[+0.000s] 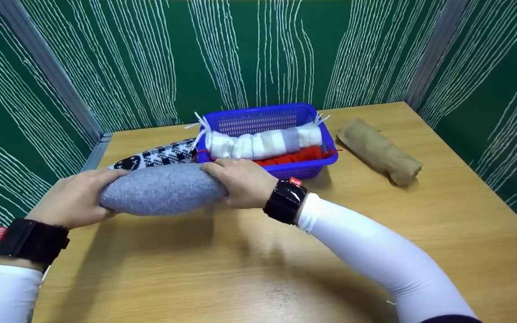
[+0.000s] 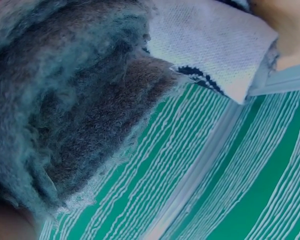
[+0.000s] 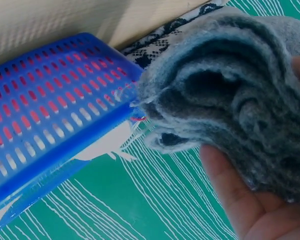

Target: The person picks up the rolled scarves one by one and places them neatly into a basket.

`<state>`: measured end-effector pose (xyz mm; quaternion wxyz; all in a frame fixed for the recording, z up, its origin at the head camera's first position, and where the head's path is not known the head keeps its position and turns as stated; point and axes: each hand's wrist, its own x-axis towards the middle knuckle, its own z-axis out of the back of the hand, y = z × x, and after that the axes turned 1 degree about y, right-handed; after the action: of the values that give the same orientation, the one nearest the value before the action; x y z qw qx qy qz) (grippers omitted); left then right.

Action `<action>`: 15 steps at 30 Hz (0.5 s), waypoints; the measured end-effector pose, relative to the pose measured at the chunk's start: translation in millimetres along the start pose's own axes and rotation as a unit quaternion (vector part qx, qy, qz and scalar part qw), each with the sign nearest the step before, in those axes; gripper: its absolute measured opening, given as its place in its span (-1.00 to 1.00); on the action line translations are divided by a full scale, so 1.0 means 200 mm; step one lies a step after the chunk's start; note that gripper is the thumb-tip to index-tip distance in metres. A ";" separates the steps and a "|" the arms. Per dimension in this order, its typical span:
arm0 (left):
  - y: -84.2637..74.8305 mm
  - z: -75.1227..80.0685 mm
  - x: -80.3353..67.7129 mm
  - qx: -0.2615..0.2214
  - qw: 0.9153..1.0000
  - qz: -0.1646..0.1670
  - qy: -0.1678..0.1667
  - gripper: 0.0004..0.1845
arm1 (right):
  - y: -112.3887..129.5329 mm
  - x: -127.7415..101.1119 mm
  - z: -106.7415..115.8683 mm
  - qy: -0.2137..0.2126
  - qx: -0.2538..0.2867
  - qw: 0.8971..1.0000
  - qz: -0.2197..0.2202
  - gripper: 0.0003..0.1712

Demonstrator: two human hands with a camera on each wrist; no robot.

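Note:
Between my two hands a rolled grey woollen cloth (image 1: 164, 188) is held above the table, in front of a blue plastic basket (image 1: 263, 110). My left hand (image 1: 76, 197) grips its left end, and my right hand (image 1: 245, 181) grips its right end, near the basket's front rim. Layered coils of the roll's end show in the right wrist view, with the right fingers (image 3: 225, 175) against them. Inside the basket lie a white and grey checked roll with fringes (image 1: 267, 142) and a red roll (image 1: 296, 156) in front of it.
A black-and-white patterned roll (image 1: 164, 154) lies left of the basket, partly hidden behind the grey one. To the right, a tan roll (image 1: 379, 150) lies at a slant on the wooden table (image 1: 442, 233). Green walls with white lines (image 1: 285, 54) enclose the back and sides.

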<state>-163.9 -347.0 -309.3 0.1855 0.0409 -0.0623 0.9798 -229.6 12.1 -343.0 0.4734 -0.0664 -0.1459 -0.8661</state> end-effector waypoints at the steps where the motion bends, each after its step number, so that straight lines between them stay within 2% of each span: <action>1: 0.00 0.00 0.00 0.000 1.000 0.001 0.001 -0.24 | 0.00 0.00 0.00 -0.001 0.000 1.000 -0.001 -0.09; 9: -0.03 0.03 0.03 0.000 0.999 -0.021 -0.024 -0.26 | -0.03 -0.01 0.04 -0.010 0.002 1.000 -0.007 -0.11; 15: -0.05 0.04 0.06 -0.004 1.000 -0.018 -0.025 -0.28 | -0.06 -0.03 0.07 -0.014 -0.002 1.000 -0.013 -0.14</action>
<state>-171.4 -334.7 -300.1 0.2022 0.0656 -0.0699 0.9746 -236.5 26.4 -332.7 0.4600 -0.0778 -0.1513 -0.8715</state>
